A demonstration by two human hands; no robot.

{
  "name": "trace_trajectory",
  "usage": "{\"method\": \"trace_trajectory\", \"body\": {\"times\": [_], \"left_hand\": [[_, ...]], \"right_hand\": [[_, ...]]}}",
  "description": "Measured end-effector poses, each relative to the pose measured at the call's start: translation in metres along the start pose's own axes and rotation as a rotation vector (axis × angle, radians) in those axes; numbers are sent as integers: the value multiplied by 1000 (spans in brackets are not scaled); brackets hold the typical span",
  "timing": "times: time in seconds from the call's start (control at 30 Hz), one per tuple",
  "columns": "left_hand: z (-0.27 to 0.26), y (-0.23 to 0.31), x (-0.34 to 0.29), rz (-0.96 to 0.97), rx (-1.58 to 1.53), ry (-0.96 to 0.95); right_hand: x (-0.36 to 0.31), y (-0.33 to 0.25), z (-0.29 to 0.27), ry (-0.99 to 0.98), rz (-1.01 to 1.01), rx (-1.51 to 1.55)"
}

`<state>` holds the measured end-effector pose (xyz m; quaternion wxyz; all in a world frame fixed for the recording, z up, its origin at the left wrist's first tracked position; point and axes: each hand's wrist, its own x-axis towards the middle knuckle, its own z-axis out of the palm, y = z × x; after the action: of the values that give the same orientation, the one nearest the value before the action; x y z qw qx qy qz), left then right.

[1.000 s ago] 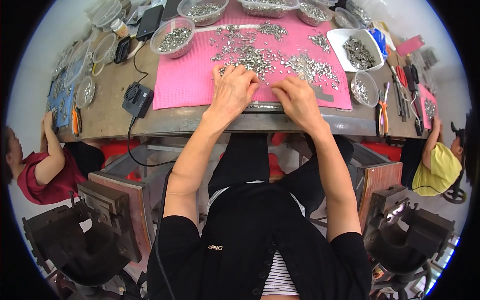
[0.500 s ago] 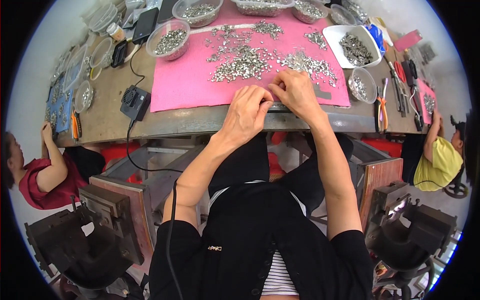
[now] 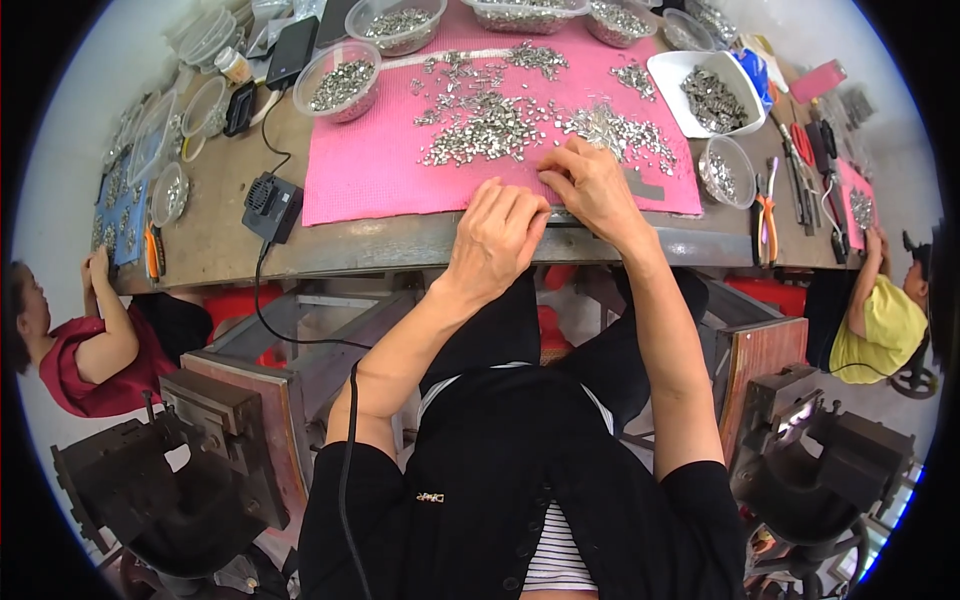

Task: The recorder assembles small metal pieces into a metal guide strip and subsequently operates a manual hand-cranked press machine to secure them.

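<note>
My left hand point(image 3: 497, 238) is at the near edge of the pink mat point(image 3: 365, 185), its fingers curled inward. Just right of it, my right hand point(image 3: 592, 190) has thumb and forefinger drawn together over the mat. Whatever either hand holds is too small or hidden by the fingers. Beyond the hands lies a loose pile of small shiny metal pieces point(image 3: 485, 132), with a second pile of metal pieces point(image 3: 640, 138) to its right. A flat grey metal strip point(image 3: 647, 188) rests on the mat beside my right hand.
Clear tubs of metal parts point(image 3: 340, 85) line the mat's far side. A white tray point(image 3: 660, 75) and a small round tub point(image 3: 725, 172) stand right, near orange-handled pliers point(image 3: 767, 225). A black corded box point(image 3: 271, 207) sits left. Co-workers sit at both sides.
My left hand has turned slightly, and its fingers have shifted a little toward me and away from the right fingertips. The right hand has barely moved.
</note>
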<state>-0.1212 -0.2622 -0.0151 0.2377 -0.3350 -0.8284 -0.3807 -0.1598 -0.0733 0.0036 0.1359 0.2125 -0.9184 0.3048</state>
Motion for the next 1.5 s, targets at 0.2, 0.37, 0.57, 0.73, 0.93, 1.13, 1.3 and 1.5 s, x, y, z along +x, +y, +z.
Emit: {"method": "trace_trajectory", "body": {"times": [0.2, 0.37, 0.57, 0.73, 0.93, 1.13, 1.3, 1.5], "left_hand": [[-9, -11, 5, -29, 10, 29], [-4, -39, 30, -195, 159, 45], [-1, -50, 37, -195, 267, -35], [2, -50, 40, -206, 169, -70], [4, -51, 39, -199, 167, -63], [-7, -50, 41, -190, 152, -83], [-20, -48, 39, -171, 195, -136], [-6, -44, 32, -188, 243, -62]], "right_hand": [[-4, -4, -6, -1, -13, -69], [-5, -5, -9, 12, -88, -162], [-24, -28, -25, -27, 209, 212], [-46, -35, -16, 61, 113, 231], [-51, -37, -1, 177, 50, 189], [-51, -37, 0, 211, -45, 85], [-39, -29, -15, 90, 35, 94], [14, 3, 4, 150, 28, -205]]}}
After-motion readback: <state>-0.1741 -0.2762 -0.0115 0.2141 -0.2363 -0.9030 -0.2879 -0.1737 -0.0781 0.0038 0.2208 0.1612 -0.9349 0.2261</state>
